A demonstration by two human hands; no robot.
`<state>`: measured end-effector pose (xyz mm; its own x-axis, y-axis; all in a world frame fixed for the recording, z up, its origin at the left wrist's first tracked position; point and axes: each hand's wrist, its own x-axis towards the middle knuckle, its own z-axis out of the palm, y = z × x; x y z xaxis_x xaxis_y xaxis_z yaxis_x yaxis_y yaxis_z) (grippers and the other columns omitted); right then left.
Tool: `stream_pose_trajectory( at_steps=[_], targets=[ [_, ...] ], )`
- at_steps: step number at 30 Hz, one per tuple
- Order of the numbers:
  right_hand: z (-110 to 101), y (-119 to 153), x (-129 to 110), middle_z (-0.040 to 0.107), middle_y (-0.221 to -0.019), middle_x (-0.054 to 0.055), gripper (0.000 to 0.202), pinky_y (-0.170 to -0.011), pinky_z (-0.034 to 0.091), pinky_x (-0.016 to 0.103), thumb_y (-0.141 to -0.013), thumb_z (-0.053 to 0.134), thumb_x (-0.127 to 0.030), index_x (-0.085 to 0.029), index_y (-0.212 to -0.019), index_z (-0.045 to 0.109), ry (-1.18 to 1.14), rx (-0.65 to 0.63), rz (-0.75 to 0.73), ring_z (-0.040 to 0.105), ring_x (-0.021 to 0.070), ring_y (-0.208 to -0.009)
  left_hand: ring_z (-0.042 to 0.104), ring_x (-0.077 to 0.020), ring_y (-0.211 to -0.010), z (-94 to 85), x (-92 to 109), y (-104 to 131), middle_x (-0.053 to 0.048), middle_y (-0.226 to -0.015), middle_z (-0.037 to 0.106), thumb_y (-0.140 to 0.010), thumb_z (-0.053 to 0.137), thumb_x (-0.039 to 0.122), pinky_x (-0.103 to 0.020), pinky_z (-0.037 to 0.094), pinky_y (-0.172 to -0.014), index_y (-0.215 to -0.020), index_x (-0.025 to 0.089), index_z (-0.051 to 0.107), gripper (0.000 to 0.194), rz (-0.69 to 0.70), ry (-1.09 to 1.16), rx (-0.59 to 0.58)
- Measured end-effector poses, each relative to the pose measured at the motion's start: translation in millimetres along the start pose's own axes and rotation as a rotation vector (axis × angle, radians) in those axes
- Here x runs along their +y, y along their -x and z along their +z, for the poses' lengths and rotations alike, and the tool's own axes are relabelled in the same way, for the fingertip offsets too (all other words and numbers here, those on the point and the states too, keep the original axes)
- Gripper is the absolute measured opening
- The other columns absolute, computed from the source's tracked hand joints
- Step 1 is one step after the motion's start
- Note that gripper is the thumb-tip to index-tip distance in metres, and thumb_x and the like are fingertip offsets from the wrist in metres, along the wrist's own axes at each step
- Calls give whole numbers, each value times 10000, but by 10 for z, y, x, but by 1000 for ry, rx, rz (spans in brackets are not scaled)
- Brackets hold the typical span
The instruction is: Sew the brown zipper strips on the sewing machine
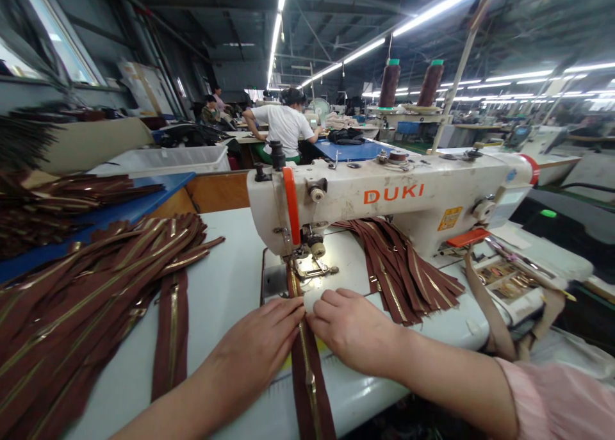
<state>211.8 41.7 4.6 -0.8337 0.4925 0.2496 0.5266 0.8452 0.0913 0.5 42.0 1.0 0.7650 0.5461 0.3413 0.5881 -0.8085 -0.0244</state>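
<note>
A brown zipper with gold teeth (307, 369) runs from beneath the presser foot of the white sewing machine (346, 193) toward me and hangs over the table's front edge. My left hand (262, 334) pinches its left edge just in front of the needle area. On the opposite edge, the curled fingers of my right hand (353, 328) grip the same zipper. Both sets of fingertips nearly meet over the tape. The machine's lamp lights the metal guide (314, 270) beside the foot.
Left of me lies a large pile of brown zippers (96, 299). Another fanned bundle of zippers (401, 270) rests under the machine arm. A tray of small metal parts (512, 280) sits at right. Ahead, a person in a white shirt (283, 129) works at a blue table (343, 148).
</note>
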Motion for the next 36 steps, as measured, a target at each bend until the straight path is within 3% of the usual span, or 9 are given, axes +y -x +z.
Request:
stream_pose_trajectory(
  at_steps=[9, 15, 24, 36],
  targets=[
    [57, -242, 187, 584, -838, 63, 113, -736, 415, 338, -910, 508, -171, -137, -889, 615, 20, 23, 41, 495, 202, -846, 615, -198, -1082, 133, -172, -53, -106, -1166, 669, -947, 330, 207, -360, 516, -921, -1153, 131, 613, 358, -85, -95, 62],
    [132, -354, 270, 590, -876, 61, 103, -714, 423, 332, -887, 523, -158, -131, -933, 611, 11, 66, 116, 497, 209, -840, 628, -206, -1064, 137, -151, -28, -115, -1150, 677, -951, 310, 219, -367, 527, -911, -1147, 115, 626, 386, -99, -120, 95],
    [209, -344, 270, 574, -869, 51, 108, -701, 415, 316, -888, 504, -160, -145, -923, 606, -30, 115, 197, 477, 206, -832, 624, -222, -1079, 132, -132, -39, -123, -1171, 667, -965, 321, 246, -385, 518, -934, -1154, 86, 624, 392, -112, -114, 95],
    [183, -309, 261, 586, -816, 57, 160, -736, 404, 298, -883, 498, -148, -155, -946, 645, -77, 120, 233, 497, 200, -842, 586, -245, -1137, 136, -117, -68, -118, -1216, 643, -933, 399, 350, -413, 466, -992, -1170, 123, 626, 399, -249, -4, 27]
  ],
)
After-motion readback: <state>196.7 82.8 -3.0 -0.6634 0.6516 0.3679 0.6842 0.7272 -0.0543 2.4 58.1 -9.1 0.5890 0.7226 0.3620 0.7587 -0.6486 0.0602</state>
